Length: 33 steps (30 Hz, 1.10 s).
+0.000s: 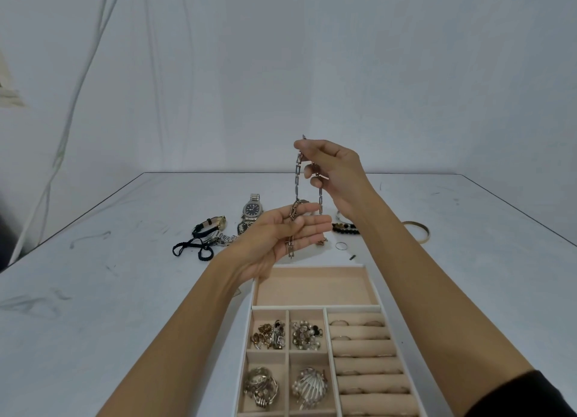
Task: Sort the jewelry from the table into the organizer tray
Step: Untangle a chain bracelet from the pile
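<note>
Above the far end of the organizer tray (pixel 315 307), w/ both hands up off the table (pixel 93 276), we've got the chain (pixel 296 179) in the air. Our right hand (pixel 335 173) is the high one: fingers curled in, thumb and fingertips pinching the top links, so the chain hangs from it in a long loop. Our left hand (pixel 281 234) sits lower, palm up, fingers nearly straight and relaxed. The lower links lie across it and the tail dangles below the palm. It cradles, doesn't grip, as far as we can tell.

Step in hand, by our read: chain is picked up and being gathered before it goes in. The small compartments nearer us hold earrings, brooches etc.; the ring rolls on the right carry a few rings. The wide back compartment (pixel 315 287) sits right under the hands, prob. the spot for a long piece.

Next move needs: lower the right hand so the links pile into that back section, w/o the tail snagging the tray wall or dropping outside. Slack chain swings, so go slow.

Not yet sorted, on the table beyond: steel watch (pixel 252 209), strap watch (pixel 215 224), black cord bracelet (pixel 190 248), beaded bracelet (pixel 343 227), bangle (pixel 418 229), small ring (pixel 341 245).
</note>
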Motion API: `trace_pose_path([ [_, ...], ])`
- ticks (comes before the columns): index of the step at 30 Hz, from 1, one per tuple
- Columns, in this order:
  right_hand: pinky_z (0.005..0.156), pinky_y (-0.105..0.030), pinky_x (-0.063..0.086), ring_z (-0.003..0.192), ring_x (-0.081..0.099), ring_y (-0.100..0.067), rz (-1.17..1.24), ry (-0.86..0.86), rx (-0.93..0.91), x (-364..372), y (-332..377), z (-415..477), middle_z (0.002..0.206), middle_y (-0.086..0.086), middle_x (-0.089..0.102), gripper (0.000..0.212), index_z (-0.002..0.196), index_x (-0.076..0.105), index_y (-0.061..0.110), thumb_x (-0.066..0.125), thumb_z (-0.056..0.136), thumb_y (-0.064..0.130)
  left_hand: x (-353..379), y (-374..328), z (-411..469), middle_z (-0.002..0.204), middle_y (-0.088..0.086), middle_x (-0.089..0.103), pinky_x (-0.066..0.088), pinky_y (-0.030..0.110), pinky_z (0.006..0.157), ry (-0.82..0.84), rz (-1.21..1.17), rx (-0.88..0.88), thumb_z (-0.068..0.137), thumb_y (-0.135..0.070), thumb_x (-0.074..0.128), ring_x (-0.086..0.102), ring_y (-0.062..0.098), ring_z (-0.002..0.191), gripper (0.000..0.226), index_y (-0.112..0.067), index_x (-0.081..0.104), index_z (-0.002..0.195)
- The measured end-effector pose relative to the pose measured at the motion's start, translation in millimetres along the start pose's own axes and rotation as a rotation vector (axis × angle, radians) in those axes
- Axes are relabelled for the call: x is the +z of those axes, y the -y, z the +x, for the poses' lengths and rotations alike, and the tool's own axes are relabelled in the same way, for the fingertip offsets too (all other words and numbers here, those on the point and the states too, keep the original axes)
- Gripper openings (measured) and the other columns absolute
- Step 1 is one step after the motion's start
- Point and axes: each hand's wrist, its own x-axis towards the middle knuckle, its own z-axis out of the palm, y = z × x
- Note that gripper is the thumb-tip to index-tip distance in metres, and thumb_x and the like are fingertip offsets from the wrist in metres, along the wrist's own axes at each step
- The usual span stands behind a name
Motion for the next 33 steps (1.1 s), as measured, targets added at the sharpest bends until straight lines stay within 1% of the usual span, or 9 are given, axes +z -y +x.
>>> trace_pose_path([
  [6,0.047,-0.021,0.032,0.056,0.052,-0.015,-0.029,0.057,0.014,2.7,1.6,-1.3,0.08,-0.003,0.067,0.026,0.104,0.07,0.001,0.071,0.085,0.019,1.7,0.0,-0.2,0.117,0.021,0.066,0.056,0.033,0.089,-0.012,0.04,-0.006,0.099,0.001,0.04,0.065,0.029,0.109,0.03,0.001,0.052,0.126],
  [11,0.046,-0.018,0.033,0.055,0.054,-0.013,0.099,0.081,-0.012,3.1,6.0,-0.3,0.082,-0.004,0.067,0.017,0.101,0.07,0.007,0.066,0.089,0.018,2.1,0.7,-0.1,0.116,0.021,0.067,0.056,0.033,0.089,-0.022,0.051,-0.041,0.098,0.002,0.04,0.067,0.028,0.107,0.029,0.001,0.054,0.123],
  [17,0.046,-0.018,0.034,0.055,0.053,-0.012,0.136,0.053,-0.008,0.6,6.3,-0.5,0.081,-0.003,0.067,0.014,0.1,0.069,0.007,0.065,0.09,0.016,2.2,1.1,-0.5,0.115,0.021,0.068,0.055,0.034,0.09,-0.041,0.07,-0.036,0.098,0.003,0.041,0.067,0.027,0.107,0.028,0.0,0.057,0.121],
  [22,0.047,-0.018,0.035,0.055,0.054,-0.013,0.103,0.025,-0.008,-1.7,5.1,0.6,0.08,-0.003,0.067,0.015,0.101,0.069,0.007,0.065,0.09,0.017,3.7,-1.7,-1.3,0.113,0.019,0.069,0.055,0.035,0.091,-0.072,0.058,-0.009,0.094,0.004,0.048,0.067,0.028,0.106,0.028,-0.002,0.059,0.12],
  [26,0.047,-0.019,0.034,0.055,0.055,-0.014,0.091,0.019,0.001,-3.2,3.5,-0.2,0.08,-0.003,0.067,0.016,0.101,0.068,0.008,0.065,0.09,0.018,3.7,-3.6,-0.4,0.112,0.02,0.069,0.055,0.038,0.091,-0.114,0.0,0.009,0.098,-0.007,0.046,0.067,0.029,0.104,0.027,0.002,0.059,0.12],
  [28,0.047,-0.019,0.035,0.056,0.055,-0.014,0.073,0.027,0.011,-2.6,2.1,-0.4,0.081,-0.004,0.068,0.017,0.101,0.068,0.009,0.065,0.09,0.02,3.3,-2.9,0.1,0.108,0.018,0.07,0.056,0.036,0.089,-0.128,0.0,0.03,0.1,-0.01,0.044,0.068,0.027,0.101,0.027,0.002,0.06,0.118],
  [33,0.047,-0.02,0.037,0.056,0.057,-0.016,-0.025,0.077,0.061,1.3,-1.8,-1.8,0.079,-0.004,0.068,0.023,0.105,0.067,0.005,0.065,0.09,0.022,1.8,-2.3,0.7,0.099,0.015,0.072,0.058,0.031,0.083,-0.164,0.023,0.097,0.099,-0.006,0.045,0.071,0.022,0.09,0.022,0.0,0.063,0.11],
])
